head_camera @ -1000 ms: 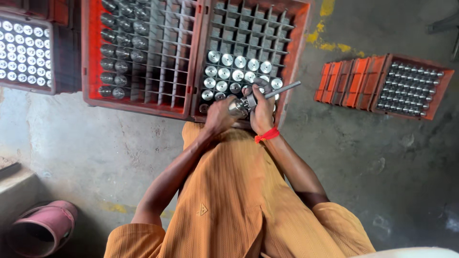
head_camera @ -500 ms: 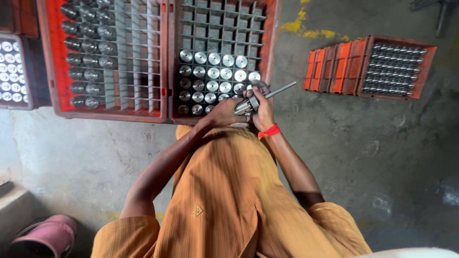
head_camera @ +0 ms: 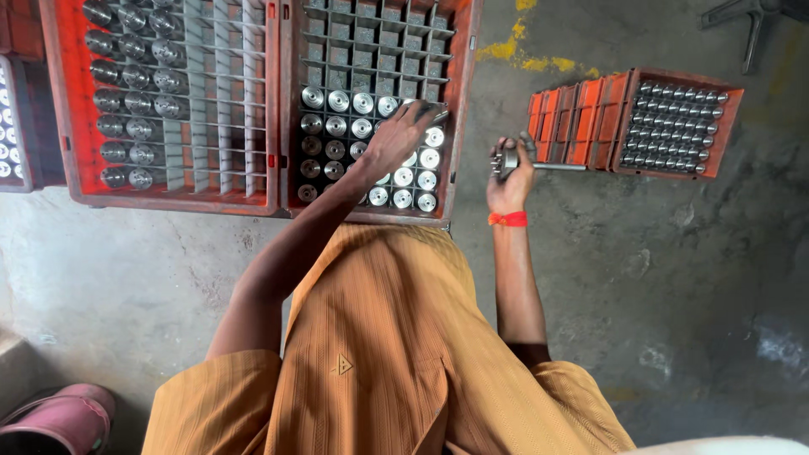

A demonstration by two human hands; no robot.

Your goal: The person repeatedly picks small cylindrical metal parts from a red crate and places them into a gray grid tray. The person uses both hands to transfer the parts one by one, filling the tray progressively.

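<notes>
Crates come first: the red divided crate (head_camera: 459,109) in front of me holds rows of round silver metal parts (head_camera: 403,177) standing in its near cells, with the far cells bare. Beside it on my left sits a second red crate (head_camera: 59,101), whose left columns carry darker cylinders (head_camera: 135,77). Off to my right, well apart on the concrete floor (head_camera: 674,295), stands a smaller orange tray (head_camera: 733,126) packed with small pieces.

My left hand (head_camera: 398,135) reaches over the filled cells, fingers curled narrowly around what looks like one silver part at the tips; I cannot tell whether it is lifted or seated. My right hand (head_camera: 510,173), with an orange band at the wrist, is closed on a metal gauge tool (head_camera: 527,163) whose thin rod points right.

As I judge it, doing this well means gripping only one part, lifting it straight up clear of the dividers, and keeping the tool hand steady and near.
</notes>
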